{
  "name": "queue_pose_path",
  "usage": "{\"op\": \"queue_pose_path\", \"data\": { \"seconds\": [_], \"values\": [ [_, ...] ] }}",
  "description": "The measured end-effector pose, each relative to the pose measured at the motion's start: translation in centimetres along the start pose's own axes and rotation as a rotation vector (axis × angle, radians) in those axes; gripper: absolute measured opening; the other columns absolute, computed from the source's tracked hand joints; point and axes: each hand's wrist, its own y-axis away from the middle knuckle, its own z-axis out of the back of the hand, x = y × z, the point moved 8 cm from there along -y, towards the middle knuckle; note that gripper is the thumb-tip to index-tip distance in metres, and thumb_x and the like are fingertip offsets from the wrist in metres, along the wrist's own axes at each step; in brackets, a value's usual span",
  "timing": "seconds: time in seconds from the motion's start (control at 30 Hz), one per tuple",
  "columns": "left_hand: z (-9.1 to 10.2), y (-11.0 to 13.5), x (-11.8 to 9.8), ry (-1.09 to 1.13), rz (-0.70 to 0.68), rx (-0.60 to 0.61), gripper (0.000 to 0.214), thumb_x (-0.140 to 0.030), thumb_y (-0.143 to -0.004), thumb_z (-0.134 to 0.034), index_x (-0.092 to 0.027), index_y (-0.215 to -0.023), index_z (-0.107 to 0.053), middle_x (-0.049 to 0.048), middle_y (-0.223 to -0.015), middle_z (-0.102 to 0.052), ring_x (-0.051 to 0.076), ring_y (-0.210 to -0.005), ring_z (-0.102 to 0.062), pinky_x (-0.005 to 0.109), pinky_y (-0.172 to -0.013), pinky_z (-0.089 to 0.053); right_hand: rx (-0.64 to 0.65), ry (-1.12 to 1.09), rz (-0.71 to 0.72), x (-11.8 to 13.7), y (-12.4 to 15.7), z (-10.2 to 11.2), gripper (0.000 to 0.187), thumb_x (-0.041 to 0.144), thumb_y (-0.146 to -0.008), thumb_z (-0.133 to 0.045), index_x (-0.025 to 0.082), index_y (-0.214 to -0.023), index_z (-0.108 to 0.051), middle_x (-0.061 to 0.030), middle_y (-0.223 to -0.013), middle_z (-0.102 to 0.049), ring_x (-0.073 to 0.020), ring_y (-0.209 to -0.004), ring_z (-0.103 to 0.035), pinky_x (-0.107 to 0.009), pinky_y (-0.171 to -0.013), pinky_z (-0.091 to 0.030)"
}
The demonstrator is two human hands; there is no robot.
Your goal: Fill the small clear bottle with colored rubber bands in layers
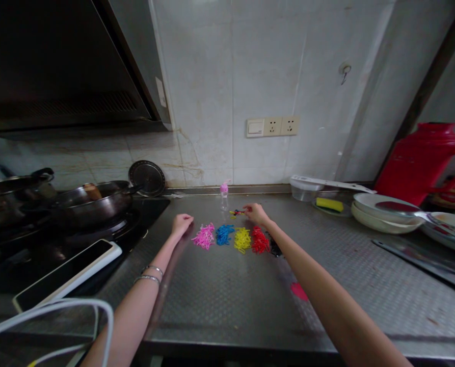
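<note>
Head view: rests the left hand (pixel 182 223), loosely curled, on the tabletop (pixel 212 300); unclear whether holding anything. Reaches to mixed strips (pixel 237 212) with the right hand (pixel 253 212) nearly closed; unclear whether gripping any. Shows pink strips (pixel 204 236), blue strips (pixel 224 235) and yellow strips (pixel 242 240) nearer, between both hands.

Both forearms (pixel 328 288) are bare, the left ringed by two slim silvery bracelets (pixel 148 277).

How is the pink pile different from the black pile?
The pink pile is bright, while the black pile is dark. The pink pile is at the row's left end, the black pile at its right. The pink pile shows fully, but the right arm partly hides the black pile. Both lie on the metal counter.
</note>
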Motion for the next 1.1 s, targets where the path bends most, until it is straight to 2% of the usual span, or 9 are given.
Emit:
{"op": "queue_pose_path", "data": {
  "seconds": [0.17, 0.37, 0.87, 1.1],
  "values": [
    [0.0, 0.0, 0.1, -0.009, 0.011, 0.0, 0.017, -0.027, -0.065, -0.056, -0.014, -0.068, -0.066, 0.0066, -0.066, -0.066, 0.015, -0.061, -0.059, 0.021, -0.055, -0.04, -0.02, -0.045, -0.034, -1.2, 0.7, 0.6, 0.034, 0.009, -0.069, -0.05, 0.01, -0.101, -0.061, -0.0066, -0.082, -0.066, -0.0124, -0.073, -0.058, -0.018, -0.067, -0.042],
    [-0.2, -0.3, 0.4, 0.012, -0.02, -0.008, 0.019, -0.028, -0.064, -0.054, -0.014, -0.068, -0.066, 0.0061, -0.065, -0.066, 0.015, -0.06, -0.059, 0.022, -0.056, -0.04, -0.008, -0.042, -0.031, -2.2, 0.9, 0.8, 0.038, 0.01, -0.067, -0.053, 0.01, -0.104, -0.059, -0.0051, -0.077, -0.066, -0.0123, -0.069, -0.058, -0.019, -0.068, -0.042],
    [-0.1, -0.2, 0.3, 0.003, -0.023, 0.0, 0.019, -0.029, -0.065, -0.054, -0.014, -0.068, -0.066, 0.0067, -0.066, -0.066, 0.015, -0.061, -0.059, 0.021, -0.055, -0.04, -0.136, -0.13, -0.07, -3.9, 1.7, 2.6, 0.047, 0.014, -0.068, -0.056, 0.011, -0.115, -0.049, -0.0032, -0.075, -0.066, -0.0112, -0.07, -0.058, -0.02, -0.07, -0.043],
    [0.1, 0.1, -0.1, 0.03, -0.012, 0.002, 0.019, -0.029, -0.063, -0.055, -0.014, -0.067, -0.066, 0.0057, -0.061, -0.065, 0.015, -0.058, -0.058, 0.022, -0.054, -0.039, -0.164, -0.178, -0.14, -6.7, 2.7, 4.1, 0.048, 0.017, -0.068, -0.058, 0.013, -0.115, -0.049, -0.0023, -0.074, -0.066, -0.0109, -0.064, -0.058, -0.02, -0.064, -0.045]
  ]
}}
